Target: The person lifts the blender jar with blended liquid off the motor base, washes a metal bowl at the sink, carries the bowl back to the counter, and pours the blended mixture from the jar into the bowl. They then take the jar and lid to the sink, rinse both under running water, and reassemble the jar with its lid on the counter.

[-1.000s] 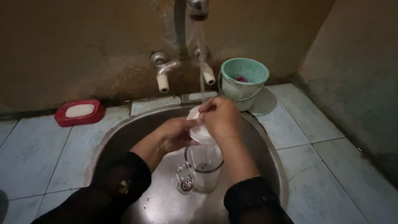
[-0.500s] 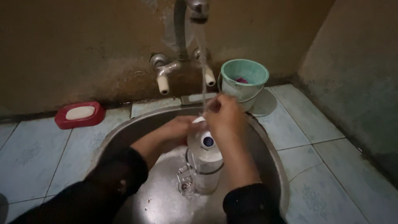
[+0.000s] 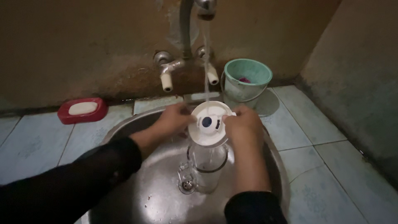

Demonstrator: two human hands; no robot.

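Where the pale tiled tabletop [image 3: 37, 145] meets the brown wall at far left, a red soap dish [image 3: 82, 110] sits with a white bar of soap [image 3: 83, 108] in it. Next comes the round steel sink [image 3: 124, 128], its rim let into the tiles. Over the basin the left hand [image 3: 173, 119] reaches in from a black sleeve, its grip closed on the left edge of a round white lid [image 3: 208, 123]. That lid, tilted face up with a dark blue round spot at its middle, is held above a clear glass jar [image 3: 207, 166] that stands upright beside the drain [image 3: 186, 185]. A thin stream of water [image 3: 206, 70] falls from the tap [image 3: 206, 8] onto the lid's upper edge; two white-tipped valve handles [image 3: 166, 81] stick out from the wall below. The right hand [image 3: 243, 124] clamps the lid's right edge between thumb and fingers. Farther right, a small green bucket [image 3: 244, 85] stands on the tiles by the wall, something pink inside it.
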